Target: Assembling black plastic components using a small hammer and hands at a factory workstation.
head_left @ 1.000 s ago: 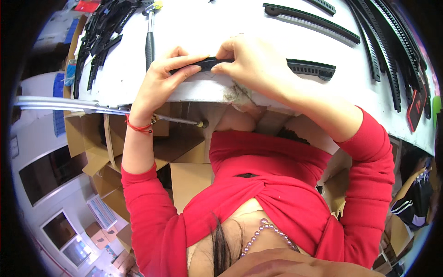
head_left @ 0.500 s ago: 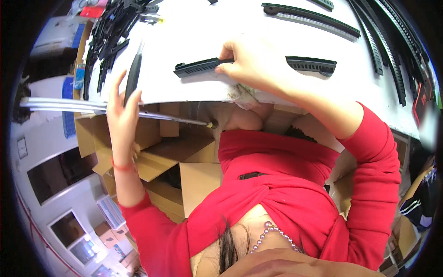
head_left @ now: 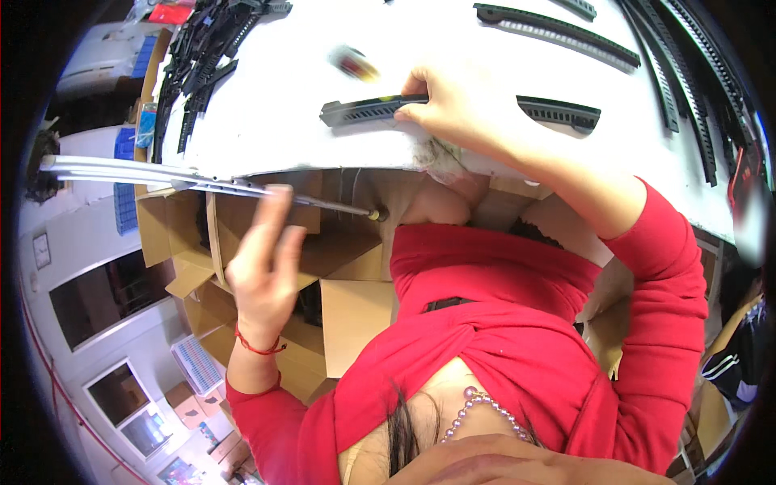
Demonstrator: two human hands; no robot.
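Note:
My right hand point(head_left: 457, 105) presses on a black ribbed curved strip point(head_left: 364, 109) lying on the white table point(head_left: 267, 105), fingers closed over its right end. A second, similar strip piece point(head_left: 562, 111) lies just right of that hand. My left hand point(head_left: 263, 259) hangs below the table's near edge, over cardboard boxes point(head_left: 242, 226), fingers apart and holding nothing. A small blurred red, yellow and dark object point(head_left: 356, 63) shows on the table above the strip.
Long silver metal bars point(head_left: 121, 170) jut out along the table's near left edge. A heap of black strips point(head_left: 202, 48) lies at the table's left; more long curved ones point(head_left: 558, 32) at the far and right side point(head_left: 695, 73). A window point(head_left: 105, 291) is lower left.
My left hand left the strip, reached to a dark tool at the table's left, then dropped below the table edge, empty. The right hand stayed on the strip.

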